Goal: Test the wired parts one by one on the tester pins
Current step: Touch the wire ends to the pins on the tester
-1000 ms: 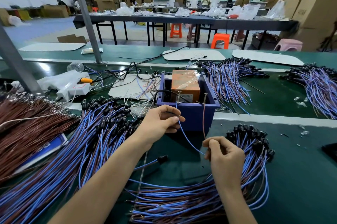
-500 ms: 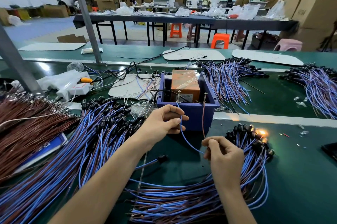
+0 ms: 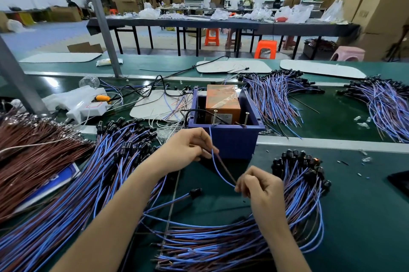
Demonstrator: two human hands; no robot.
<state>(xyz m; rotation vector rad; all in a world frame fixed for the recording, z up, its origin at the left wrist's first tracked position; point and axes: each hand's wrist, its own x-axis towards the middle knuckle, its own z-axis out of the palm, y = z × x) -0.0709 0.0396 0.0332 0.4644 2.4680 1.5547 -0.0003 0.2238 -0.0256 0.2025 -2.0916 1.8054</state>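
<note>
Left hand [image 3: 188, 150] pinches a brown wire [image 3: 225, 169] just in front of the blue tester box [image 3: 234, 142]. Right hand [image 3: 262, 186] pinches the same wire pair lower down. The blue wire [image 3: 215, 167] curves up toward the left pin [image 3: 214, 117]; contact unclear. Wire bundle [image 3: 301, 185] lies beside the right hand.

Tester box [image 3: 230, 139] between two wire bundles [image 3: 296, 194]

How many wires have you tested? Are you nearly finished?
Probably not nearly. The two heaps behind the blue tester box may be done, though nothing marks them. In hand: left hand and right hand pinch one part's blue wire and brown wire below the tester pins. The bundle under the right hand and the big left pile likely await testing.
</note>
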